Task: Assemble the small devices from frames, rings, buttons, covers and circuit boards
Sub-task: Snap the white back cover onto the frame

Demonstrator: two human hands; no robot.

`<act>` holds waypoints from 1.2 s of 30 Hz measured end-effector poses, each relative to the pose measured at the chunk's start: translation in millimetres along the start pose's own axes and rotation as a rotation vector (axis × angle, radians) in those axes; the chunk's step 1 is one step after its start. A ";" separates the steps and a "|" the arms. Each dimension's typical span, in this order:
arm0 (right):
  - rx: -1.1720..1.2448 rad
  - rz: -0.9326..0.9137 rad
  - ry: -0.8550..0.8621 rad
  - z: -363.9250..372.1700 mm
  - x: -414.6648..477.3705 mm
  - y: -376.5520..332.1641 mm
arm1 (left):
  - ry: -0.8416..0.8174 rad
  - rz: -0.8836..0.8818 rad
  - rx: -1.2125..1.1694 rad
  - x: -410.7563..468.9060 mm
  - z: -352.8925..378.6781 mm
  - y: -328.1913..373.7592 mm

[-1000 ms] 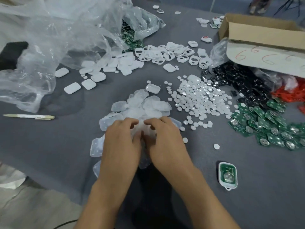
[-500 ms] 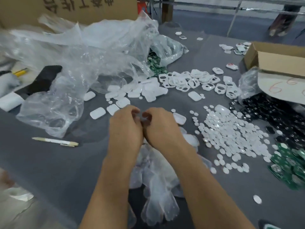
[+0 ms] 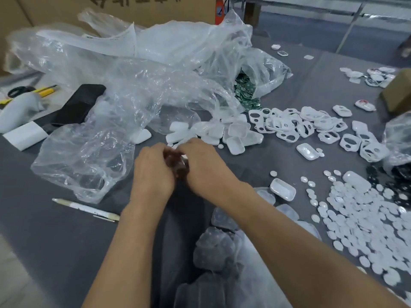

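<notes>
Lifted off translucent plastic covers (image 3: 219, 245), left hand (image 3: 153, 172) and right hand (image 3: 205, 168) pinch 1 small white part (image 3: 184, 156); heaped white buttons (image 3: 367, 221) suggest early assembly.

White cut-out frames (image 3: 311, 125) heap far right, solid white covers (image 3: 222, 132) just left of them. Round white buttons (image 3: 367, 230) scatter near right; green circuit boards (image 3: 245, 94) lie piled far centre.

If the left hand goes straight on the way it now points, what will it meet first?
Probably the white covers at the edge of the bag, just beyond the left hand. Depth is unclear: the hand may pass above them.
</notes>
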State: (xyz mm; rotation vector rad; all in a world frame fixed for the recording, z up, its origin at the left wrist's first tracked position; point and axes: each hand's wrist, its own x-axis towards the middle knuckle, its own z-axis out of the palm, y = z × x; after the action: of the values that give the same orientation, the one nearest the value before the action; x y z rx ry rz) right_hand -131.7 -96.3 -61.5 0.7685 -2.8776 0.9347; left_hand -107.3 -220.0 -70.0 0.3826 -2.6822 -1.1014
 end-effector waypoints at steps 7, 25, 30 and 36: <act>0.542 0.133 0.346 -52.4 -108.4 -11.0 | -0.209 0.070 -0.568 -78.3 -27.6 48.6; 0.699 0.358 0.838 -117.0 -395.2 -41.3 | -0.712 0.215 -1.021 -302.1 6.5 132.8; 0.822 0.314 0.794 -113.5 -428.0 -35.5 | -1.004 0.093 -1.046 -315.5 15.7 127.8; 0.908 0.352 0.596 -116.8 -456.3 -28.8 | -0.997 0.139 -1.008 -324.4 26.9 119.0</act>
State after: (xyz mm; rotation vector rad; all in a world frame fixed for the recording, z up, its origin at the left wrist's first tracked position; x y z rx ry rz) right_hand 267.4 153.0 -25.6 -0.0785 -2.0103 2.1102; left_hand 172.0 -17.6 -36.6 -0.6816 -2.1665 -2.8557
